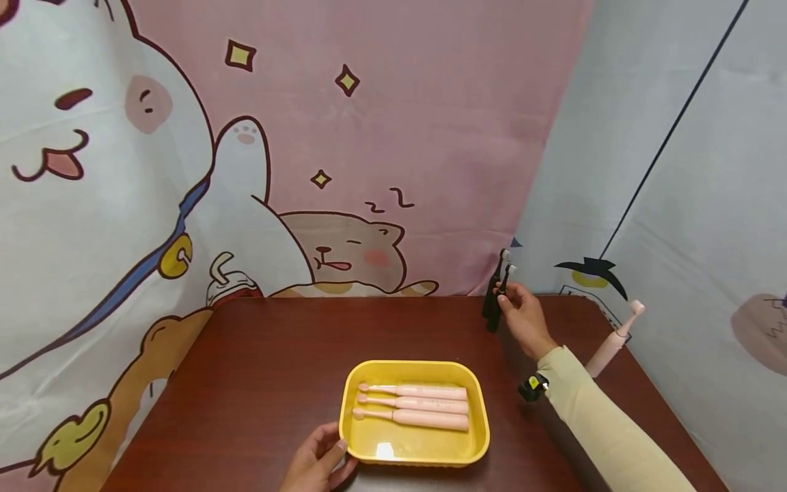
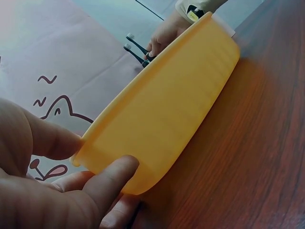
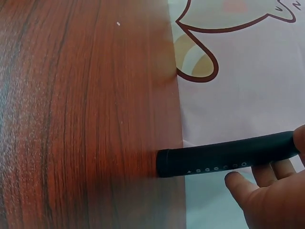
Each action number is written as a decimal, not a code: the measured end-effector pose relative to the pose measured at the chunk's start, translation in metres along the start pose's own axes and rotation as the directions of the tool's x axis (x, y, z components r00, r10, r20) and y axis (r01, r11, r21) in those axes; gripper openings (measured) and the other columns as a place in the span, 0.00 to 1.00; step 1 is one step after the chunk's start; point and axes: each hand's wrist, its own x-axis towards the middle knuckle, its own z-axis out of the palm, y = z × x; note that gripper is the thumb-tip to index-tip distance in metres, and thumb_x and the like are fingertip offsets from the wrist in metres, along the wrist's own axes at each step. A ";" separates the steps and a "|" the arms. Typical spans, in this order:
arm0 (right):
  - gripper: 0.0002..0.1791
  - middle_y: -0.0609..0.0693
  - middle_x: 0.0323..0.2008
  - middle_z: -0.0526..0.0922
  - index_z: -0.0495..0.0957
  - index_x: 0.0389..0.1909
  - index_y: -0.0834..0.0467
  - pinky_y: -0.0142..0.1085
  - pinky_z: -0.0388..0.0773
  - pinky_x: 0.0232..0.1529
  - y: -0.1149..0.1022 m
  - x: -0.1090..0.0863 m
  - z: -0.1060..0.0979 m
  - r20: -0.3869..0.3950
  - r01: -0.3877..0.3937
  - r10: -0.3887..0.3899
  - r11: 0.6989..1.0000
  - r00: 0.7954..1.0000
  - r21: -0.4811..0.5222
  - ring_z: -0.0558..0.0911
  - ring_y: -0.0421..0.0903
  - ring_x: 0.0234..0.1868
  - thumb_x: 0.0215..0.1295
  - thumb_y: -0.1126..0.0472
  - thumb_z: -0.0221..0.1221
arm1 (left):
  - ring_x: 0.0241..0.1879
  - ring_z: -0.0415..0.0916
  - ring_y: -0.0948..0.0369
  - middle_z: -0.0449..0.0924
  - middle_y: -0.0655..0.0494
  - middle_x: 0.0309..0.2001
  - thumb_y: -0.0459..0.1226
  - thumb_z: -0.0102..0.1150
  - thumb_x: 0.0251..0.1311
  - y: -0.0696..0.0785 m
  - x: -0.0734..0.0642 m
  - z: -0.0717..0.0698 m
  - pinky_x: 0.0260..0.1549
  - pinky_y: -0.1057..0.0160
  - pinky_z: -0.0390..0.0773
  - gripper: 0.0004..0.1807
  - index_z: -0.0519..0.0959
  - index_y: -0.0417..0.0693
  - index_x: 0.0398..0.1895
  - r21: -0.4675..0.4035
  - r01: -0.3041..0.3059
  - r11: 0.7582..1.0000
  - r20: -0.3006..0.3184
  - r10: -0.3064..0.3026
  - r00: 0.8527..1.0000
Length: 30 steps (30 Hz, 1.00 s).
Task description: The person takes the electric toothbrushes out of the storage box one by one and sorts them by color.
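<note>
In the head view, a yellow tray (image 1: 415, 452) holds several pink electric toothbrushes (image 1: 430, 419) lying side by side, heads to the left. My left hand (image 1: 318, 459) grips the tray's near left corner, with thumb and fingers against its rim and side wall (image 2: 157, 109). At the far right of the table, my right hand (image 1: 525, 320) pinches a black electric toothbrush (image 3: 219, 155) near the top of its handle. That toothbrush is upright; whether its base touches the table is unclear. A second black electric toothbrush (image 1: 488, 295) stands just behind it, partly hidden.
A pink electric toothbrush (image 1: 609, 350) stands upright near the right table edge, beyond my right forearm, which partly hides its base. Printed cloth (image 1: 430, 137) hangs behind and beside the reddish-brown table (image 1: 277, 355). A small black device (image 1: 532, 387) is strapped at my right wrist.
</note>
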 end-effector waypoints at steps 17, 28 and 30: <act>0.19 0.60 0.58 0.78 0.70 0.65 0.61 0.23 0.72 0.54 0.002 0.000 0.002 -0.013 -0.008 0.007 0.996 1.000 -0.088 0.76 0.54 0.62 0.76 0.62 0.51 | 0.52 0.76 0.60 0.73 0.38 0.57 0.31 0.57 0.68 -0.001 0.000 0.001 0.50 0.56 0.84 0.30 0.58 0.24 0.66 0.021 -0.002 1.000 -0.018 0.002 1.000; 0.22 0.61 0.56 0.76 0.68 0.65 0.62 0.29 0.76 0.55 0.007 -0.002 0.001 -0.019 -0.052 0.050 0.995 0.999 -0.087 0.76 0.54 0.59 0.73 0.62 0.55 | 0.52 0.76 0.60 0.73 0.39 0.57 0.30 0.56 0.68 0.000 0.000 0.001 0.50 0.57 0.84 0.29 0.57 0.24 0.66 0.007 0.006 1.000 -0.018 -0.006 1.000; 0.24 0.62 0.58 0.75 0.66 0.66 0.62 0.38 0.76 0.61 0.007 -0.003 0.000 -0.010 -0.064 0.063 0.995 0.998 -0.079 0.75 0.56 0.61 0.73 0.62 0.56 | 0.52 0.76 0.60 0.73 0.39 0.57 0.30 0.56 0.68 0.000 0.000 0.002 0.50 0.57 0.84 0.29 0.58 0.24 0.66 0.006 0.010 1.000 -0.021 -0.010 1.000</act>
